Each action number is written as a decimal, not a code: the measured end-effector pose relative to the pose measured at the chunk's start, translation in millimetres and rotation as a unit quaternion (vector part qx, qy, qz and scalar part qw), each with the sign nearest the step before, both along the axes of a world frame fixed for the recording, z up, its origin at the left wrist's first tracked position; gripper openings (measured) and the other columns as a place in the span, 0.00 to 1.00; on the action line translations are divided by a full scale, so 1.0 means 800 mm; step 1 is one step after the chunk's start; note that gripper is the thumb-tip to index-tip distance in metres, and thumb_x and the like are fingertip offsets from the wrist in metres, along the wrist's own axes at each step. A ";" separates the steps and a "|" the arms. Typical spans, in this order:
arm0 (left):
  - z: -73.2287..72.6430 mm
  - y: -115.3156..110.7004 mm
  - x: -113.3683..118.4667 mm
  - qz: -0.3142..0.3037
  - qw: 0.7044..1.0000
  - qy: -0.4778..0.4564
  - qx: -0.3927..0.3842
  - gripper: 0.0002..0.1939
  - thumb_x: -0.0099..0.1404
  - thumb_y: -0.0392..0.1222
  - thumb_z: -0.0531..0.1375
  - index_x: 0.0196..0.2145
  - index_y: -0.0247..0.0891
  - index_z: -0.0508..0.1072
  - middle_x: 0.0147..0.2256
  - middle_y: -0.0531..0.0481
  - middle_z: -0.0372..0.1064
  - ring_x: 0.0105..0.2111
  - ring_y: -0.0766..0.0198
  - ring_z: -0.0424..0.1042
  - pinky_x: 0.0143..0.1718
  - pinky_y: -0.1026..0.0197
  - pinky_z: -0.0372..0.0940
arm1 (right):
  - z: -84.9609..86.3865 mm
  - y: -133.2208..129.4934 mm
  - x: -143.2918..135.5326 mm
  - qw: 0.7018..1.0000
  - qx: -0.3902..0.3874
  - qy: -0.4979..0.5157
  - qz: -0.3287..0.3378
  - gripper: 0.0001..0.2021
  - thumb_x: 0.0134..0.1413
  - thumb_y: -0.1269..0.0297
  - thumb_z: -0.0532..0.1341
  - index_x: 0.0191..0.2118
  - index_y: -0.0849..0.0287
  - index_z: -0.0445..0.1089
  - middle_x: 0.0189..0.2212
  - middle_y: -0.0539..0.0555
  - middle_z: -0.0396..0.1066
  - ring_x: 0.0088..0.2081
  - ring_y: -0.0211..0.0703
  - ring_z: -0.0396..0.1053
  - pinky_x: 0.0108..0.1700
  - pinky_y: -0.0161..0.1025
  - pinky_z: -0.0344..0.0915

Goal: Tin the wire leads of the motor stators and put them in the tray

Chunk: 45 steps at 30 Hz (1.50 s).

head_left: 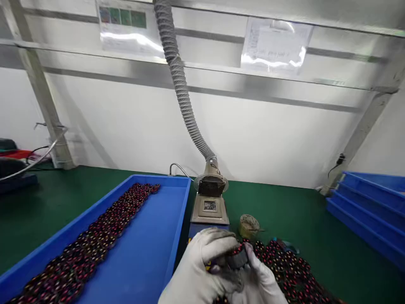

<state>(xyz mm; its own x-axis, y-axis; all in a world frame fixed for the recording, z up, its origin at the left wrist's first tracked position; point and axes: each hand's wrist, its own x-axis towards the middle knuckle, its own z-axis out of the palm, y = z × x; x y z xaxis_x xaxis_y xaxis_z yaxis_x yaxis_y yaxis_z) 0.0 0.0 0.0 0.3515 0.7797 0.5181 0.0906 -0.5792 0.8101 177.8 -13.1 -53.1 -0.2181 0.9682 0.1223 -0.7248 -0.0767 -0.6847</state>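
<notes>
Both my hands wear white gloves and meet at the bottom middle of the view. My left hand (pixel 202 264) and my right hand (pixel 261 280) together grip a small dark coil part (pixel 238 256) with red and dark windings. Just to the right lies a heap of similar small coils (pixel 291 270) on the green table. Directly behind my hands stands a small solder pot (pixel 209 207) under a fume hood nozzle.
A long blue tray (pixel 152 245) at left holds a row of several coils (pixel 104 232). A grey ribbed extraction hose (pixel 180 84) rises from the solder pot. A small round tin (pixel 249 225) sits beside it. Stacked blue trays (pixel 370 211) stand at right.
</notes>
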 end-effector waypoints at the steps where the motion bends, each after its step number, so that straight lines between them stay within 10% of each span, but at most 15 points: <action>1: 0.002 0.000 0.001 -0.020 1.000 -0.008 0.010 0.34 0.34 0.22 0.68 0.38 0.52 0.75 0.40 0.53 0.73 0.40 0.59 0.70 0.42 0.65 0.64 | 0.001 0.000 -0.001 1.000 0.007 -0.002 -0.003 0.07 0.40 0.74 0.68 0.28 0.55 0.74 0.25 0.47 0.76 0.30 0.39 0.73 0.34 0.33 0.70; 6: 0.002 0.000 0.014 -0.055 0.985 -0.157 -0.057 0.15 0.43 0.32 0.67 0.30 0.46 0.78 0.34 0.50 0.75 0.37 0.57 0.72 0.40 0.64 0.66 | 0.007 0.003 -0.019 0.998 0.041 -0.026 -0.029 0.02 0.45 0.68 0.66 0.28 0.55 0.73 0.26 0.48 0.76 0.31 0.40 0.73 0.35 0.37 0.71; 12: -0.005 -0.001 0.008 0.053 0.928 -0.329 -0.167 0.04 0.52 0.39 0.64 0.21 0.45 0.76 0.25 0.54 0.75 0.30 0.62 0.74 0.33 0.69 0.68 | 0.016 -0.009 -0.048 0.991 0.078 -0.098 -0.037 0.12 0.49 0.54 0.61 0.37 0.54 0.73 0.31 0.53 0.76 0.31 0.44 0.74 0.32 0.43 0.71; 18: 0.023 -0.008 -0.010 0.052 0.973 -0.100 -0.200 0.11 0.43 0.31 0.63 0.27 0.43 0.78 0.36 0.49 0.75 0.38 0.57 0.72 0.38 0.68 0.66 | 0.013 -0.013 -0.049 0.985 0.100 -0.118 -0.074 0.19 0.51 0.49 0.57 0.43 0.57 0.71 0.35 0.59 0.75 0.32 0.49 0.74 0.34 0.48 0.71; 27: 0.015 -0.011 -0.007 0.086 0.937 -0.280 -0.190 0.05 0.45 0.33 0.63 0.21 0.43 0.77 0.29 0.51 0.75 0.33 0.60 0.73 0.35 0.68 0.67 | 0.002 0.011 -0.020 0.968 0.108 -0.172 -0.146 0.09 0.45 0.57 0.64 0.33 0.54 0.74 0.27 0.52 0.76 0.32 0.45 0.74 0.35 0.44 0.72; 32: 0.020 -0.008 -0.014 0.062 0.972 -0.102 -0.202 0.10 0.44 0.34 0.64 0.28 0.43 0.78 0.35 0.49 0.74 0.36 0.57 0.72 0.37 0.65 0.67 | 0.009 0.009 -0.032 0.978 0.083 -0.143 -0.127 0.13 0.41 0.53 0.66 0.31 0.55 0.74 0.28 0.54 0.76 0.33 0.48 0.74 0.38 0.47 0.70; 36: 0.018 -0.015 0.000 0.017 0.982 -0.144 -0.124 0.09 0.48 0.31 0.60 0.22 0.44 0.77 0.30 0.51 0.74 0.35 0.61 0.71 0.38 0.67 0.65 | 0.020 -0.006 -0.052 0.974 0.063 -0.132 -0.176 0.18 0.37 0.54 0.69 0.36 0.57 0.73 0.31 0.57 0.76 0.34 0.49 0.74 0.39 0.46 0.70; 41: 0.006 -0.009 -0.007 0.100 0.949 -0.266 -0.139 0.05 0.53 0.39 0.64 0.30 0.46 0.77 0.36 0.54 0.74 0.41 0.61 0.70 0.42 0.66 0.64 | 0.025 -0.022 -0.066 0.887 0.123 -0.199 -0.399 0.17 0.39 0.62 0.69 0.38 0.55 0.70 0.36 0.56 0.75 0.36 0.45 0.73 0.38 0.40 0.71; 45: 0.003 -0.007 0.003 -0.084 0.929 -0.213 -0.292 0.23 0.52 0.48 0.66 0.46 0.40 0.72 0.44 0.44 0.71 0.45 0.53 0.68 0.47 0.57 0.63 | 0.012 -0.025 -0.073 0.716 0.275 -0.335 -0.547 0.14 0.44 0.71 0.65 0.40 0.52 0.70 0.43 0.55 0.71 0.41 0.47 0.71 0.40 0.42 0.71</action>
<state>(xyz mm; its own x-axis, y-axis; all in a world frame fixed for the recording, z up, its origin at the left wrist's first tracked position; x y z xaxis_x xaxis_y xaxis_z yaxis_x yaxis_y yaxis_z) 2.2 -5.4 2.5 0.3535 0.9242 0.1446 -0.3614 -0.0076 0.9324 119.8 -33.5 -43.7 0.4458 0.4514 0.7730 0.3601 0.7001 -0.6166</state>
